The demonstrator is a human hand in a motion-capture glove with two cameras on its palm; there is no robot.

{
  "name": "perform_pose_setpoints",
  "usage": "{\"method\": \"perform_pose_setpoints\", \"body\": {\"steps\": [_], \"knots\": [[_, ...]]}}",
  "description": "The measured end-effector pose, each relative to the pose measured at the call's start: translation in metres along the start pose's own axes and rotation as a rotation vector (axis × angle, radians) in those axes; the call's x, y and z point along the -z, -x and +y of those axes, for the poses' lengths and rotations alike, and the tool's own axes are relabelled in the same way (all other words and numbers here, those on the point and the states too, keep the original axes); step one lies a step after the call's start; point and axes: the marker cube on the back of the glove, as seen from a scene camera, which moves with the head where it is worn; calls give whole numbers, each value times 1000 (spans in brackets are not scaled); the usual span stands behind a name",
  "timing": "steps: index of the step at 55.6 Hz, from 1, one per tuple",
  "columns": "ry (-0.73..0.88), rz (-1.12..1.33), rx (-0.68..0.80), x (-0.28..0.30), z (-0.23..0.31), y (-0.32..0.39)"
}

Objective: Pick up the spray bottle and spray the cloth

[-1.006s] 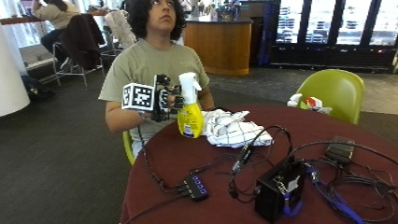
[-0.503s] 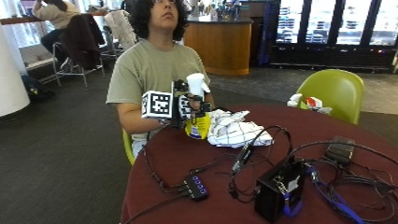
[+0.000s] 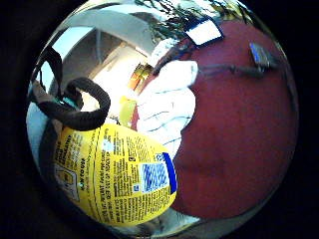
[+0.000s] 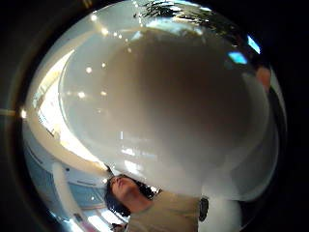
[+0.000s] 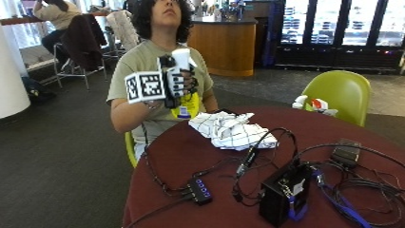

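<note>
- Gloved and wrapped round the spray bottle [image 5: 183, 97], the right hand [image 5: 179, 81] holds it up in the air in front of the person's chest, above the table's far edge; we see the fingers curled about the neck just under the white trigger head.
- We see no sign of the bare hand, so we say nothing of it.
- At the left of the table [image 5: 190, 156] a small hub [image 5: 201, 191] lies near the front edge, with cables running from it.
- Just right of the lifted bottle and below it, the cloth [image 5: 231, 129] lies crumpled at the far edge of the table: white with thin dark checks. The little-finger palm view shows the bottle's yellow label [image 3: 117, 174] close to the palm and the cloth [image 3: 167, 109] on the red table beyond it.
- We judge the bottle light enough for one hand, stiff plastic, somewhat slick on the label; the neck under the trigger is the right place to hold, leaving a finger free to squeeze.
- The cloth looks soft and limp, and should take the spray where it lies.
- Further right stand a black box [image 5: 284, 192] amid cables and, at the right edge, a small flat device [image 5: 345, 153].
- Next, we think, the nozzle must point down at the cloth.
</note>
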Motion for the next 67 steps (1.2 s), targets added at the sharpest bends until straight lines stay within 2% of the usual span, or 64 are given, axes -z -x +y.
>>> {"method": "perform_pose_setpoints", "body": {"steps": [7,16,32,44,52,58,67], "knots": [[207,235,-44,5,-7,51],[660,580,-210,-15,-30,66],[941,1156,-506,-63,-51,11],[1137,1342,-690,-96,-38,-47],[1114,1318,-667,-108,-49,-37],[972,1155,-578,-125,-77,-9],[783,849,-368,-161,-125,29]]}}
